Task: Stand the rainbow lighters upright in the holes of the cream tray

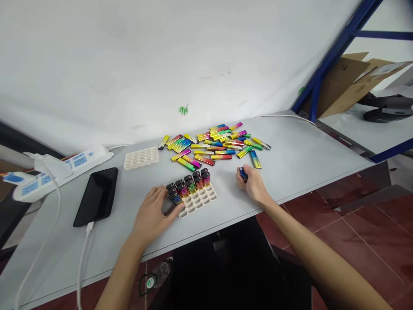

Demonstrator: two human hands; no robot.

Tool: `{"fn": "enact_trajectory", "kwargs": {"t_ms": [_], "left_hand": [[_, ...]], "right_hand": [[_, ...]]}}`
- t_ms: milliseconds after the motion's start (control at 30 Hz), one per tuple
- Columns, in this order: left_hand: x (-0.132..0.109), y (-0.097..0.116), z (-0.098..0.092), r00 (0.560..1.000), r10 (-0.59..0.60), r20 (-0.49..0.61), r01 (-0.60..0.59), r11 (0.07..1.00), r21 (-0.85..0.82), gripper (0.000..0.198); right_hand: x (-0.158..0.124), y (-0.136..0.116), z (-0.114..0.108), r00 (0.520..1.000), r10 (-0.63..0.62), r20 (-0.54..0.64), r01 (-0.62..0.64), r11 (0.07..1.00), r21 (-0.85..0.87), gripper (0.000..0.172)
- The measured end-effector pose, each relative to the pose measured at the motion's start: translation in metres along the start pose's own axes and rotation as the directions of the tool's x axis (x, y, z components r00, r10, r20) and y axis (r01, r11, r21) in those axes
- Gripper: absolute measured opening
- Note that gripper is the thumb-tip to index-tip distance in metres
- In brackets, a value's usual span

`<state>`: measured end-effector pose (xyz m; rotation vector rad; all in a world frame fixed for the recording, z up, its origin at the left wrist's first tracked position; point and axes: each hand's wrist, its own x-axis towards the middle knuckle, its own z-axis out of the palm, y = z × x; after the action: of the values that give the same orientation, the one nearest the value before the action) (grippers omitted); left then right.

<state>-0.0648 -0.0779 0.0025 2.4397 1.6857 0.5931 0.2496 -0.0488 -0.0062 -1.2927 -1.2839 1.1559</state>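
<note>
A white slotted tray (202,201) lies near the table's front edge, its back rows filled with several upright rainbow lighters (190,185) with black caps. My left hand (153,215) rests flat beside the tray's left corner, fingers spread and touching it. My right hand (252,185) sits to the tray's right, curled round a blue lighter (243,173). Farther back a loose pile of rainbow lighters (216,144) is scattered over the table.
A second white slotted tray (141,158) lies at the back left. A black phone (97,196) on a white cable lies left, next to white power strips (58,170). Blue shelving (335,47) and cardboard (351,82) stand at right.
</note>
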Motion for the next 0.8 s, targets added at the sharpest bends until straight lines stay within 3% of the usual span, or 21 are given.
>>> {"fn": "enact_trajectory", "kwargs": {"t_ms": [167, 300, 467, 633, 800], "left_hand": [[-0.001, 0.0, 0.0, 1.0, -0.002, 0.001, 0.002, 1.0, 0.003, 0.037], [-0.001, 0.0, 0.001, 1.0, 0.002, 0.005, -0.002, 1.0, 0.012, 0.036], [-0.001, 0.001, 0.001, 0.999, 0.032, -0.008, -0.032, 0.999, 0.006, 0.034], [-0.001, 0.0, 0.001, 0.999, 0.05, -0.018, -0.05, 0.999, -0.014, 0.033], [-0.001, 0.002, 0.001, 0.998, 0.055, -0.025, -0.056, 0.998, -0.037, 0.032]], "right_hand": [[-0.009, -0.01, 0.006, 0.989, -0.141, -0.036, 0.14, 0.99, -0.032, 0.053], [-0.028, -0.027, 0.019, 0.96, -0.277, 0.045, 0.28, 0.935, -0.217, 0.031], [-0.043, -0.048, 0.051, 0.861, -0.469, 0.197, 0.509, 0.799, -0.322, 0.022], [-0.038, -0.051, 0.081, 0.846, -0.453, 0.281, 0.532, 0.754, -0.387, 0.02], [-0.035, -0.05, 0.093, 0.845, -0.353, 0.401, 0.524, 0.692, -0.496, 0.021]]}}
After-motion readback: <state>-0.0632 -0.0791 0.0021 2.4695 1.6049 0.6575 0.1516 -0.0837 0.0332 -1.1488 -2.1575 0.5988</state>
